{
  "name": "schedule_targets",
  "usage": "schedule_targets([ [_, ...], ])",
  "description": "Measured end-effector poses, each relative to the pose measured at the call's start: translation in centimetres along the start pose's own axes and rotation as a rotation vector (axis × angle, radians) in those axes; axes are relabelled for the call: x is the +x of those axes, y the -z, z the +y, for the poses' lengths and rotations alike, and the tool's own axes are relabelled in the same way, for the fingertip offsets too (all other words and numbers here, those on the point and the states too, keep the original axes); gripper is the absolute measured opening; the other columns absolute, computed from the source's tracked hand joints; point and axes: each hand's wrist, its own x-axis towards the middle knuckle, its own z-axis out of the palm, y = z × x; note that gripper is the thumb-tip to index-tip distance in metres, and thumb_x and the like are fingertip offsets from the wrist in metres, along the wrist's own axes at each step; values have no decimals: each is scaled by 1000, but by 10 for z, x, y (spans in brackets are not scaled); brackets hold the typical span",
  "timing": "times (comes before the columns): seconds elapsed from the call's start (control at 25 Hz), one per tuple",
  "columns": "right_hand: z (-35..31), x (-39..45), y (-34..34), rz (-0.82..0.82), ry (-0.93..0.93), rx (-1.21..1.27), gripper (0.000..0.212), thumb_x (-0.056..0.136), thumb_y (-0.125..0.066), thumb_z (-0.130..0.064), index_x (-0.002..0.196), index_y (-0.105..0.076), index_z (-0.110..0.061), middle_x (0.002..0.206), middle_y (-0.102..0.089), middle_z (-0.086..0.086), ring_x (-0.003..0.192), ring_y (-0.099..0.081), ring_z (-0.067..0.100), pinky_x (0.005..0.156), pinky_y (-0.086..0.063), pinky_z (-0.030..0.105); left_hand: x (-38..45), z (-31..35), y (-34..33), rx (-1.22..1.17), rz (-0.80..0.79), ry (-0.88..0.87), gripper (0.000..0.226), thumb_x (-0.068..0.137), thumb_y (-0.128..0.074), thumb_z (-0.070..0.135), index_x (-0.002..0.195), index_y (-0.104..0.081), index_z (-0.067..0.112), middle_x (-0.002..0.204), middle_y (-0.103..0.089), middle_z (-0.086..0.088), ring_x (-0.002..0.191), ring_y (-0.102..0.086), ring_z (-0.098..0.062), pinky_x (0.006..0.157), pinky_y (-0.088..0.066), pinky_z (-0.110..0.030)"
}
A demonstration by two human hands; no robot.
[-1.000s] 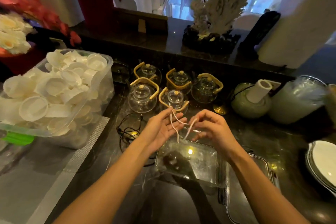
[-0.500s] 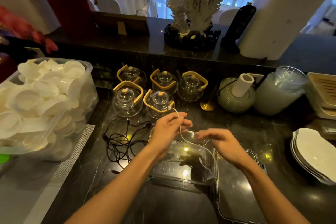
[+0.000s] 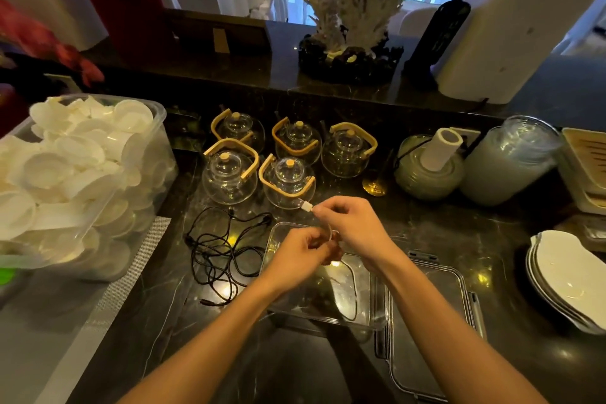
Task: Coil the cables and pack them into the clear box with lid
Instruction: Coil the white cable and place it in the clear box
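White thin cable (image 3: 323, 229) runs between your two hands above the clear rectangular plastic box (image 3: 373, 311), its white plug (image 3: 306, 206) sticking out past your right hand (image 3: 352, 226). Your right grip is pinched on the cable just behind the plug; your left hand (image 3: 300, 257) is closed around the cable lower down. To your left, a big clear plastic tub (image 3: 144, 180) is heaped with white dishes. The box sits on the dark marble bench (image 3: 459, 239), its clear lid (image 3: 436, 331) flat beside it on the right. A tangled black cable (image 3: 218, 249) lies loose left of the box. Five glass teapots with tan handles (image 3: 287, 179) stand behind.
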Motion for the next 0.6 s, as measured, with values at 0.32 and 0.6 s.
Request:
schedule_targets([
  [0.32, 24, -27, -26, -81, -134, 363, 31, 104, -54, -19, 86, -71, -1, 68, -60, 3, 63, -55, 14, 61, -51, 27, 3, 19, 4, -157, 74, 98, 47, 107, -30, 51, 142, -54, 32, 105, -64, 6, 83, -62, -6, 78, -50, -25],
  [0.6, 49, -50, -31, -341, -283, 553, 41, 100, -59, -44, 72, -60, -14, 60, -46, 4, 55, -44, 17, 61, -43, 30, 5, 38, 19, -781, 60, 49, 58, 109, -26, 42, 130, -58, -2, 128, -68, -20, 121, -67, -28, 106, -51, -38],
])
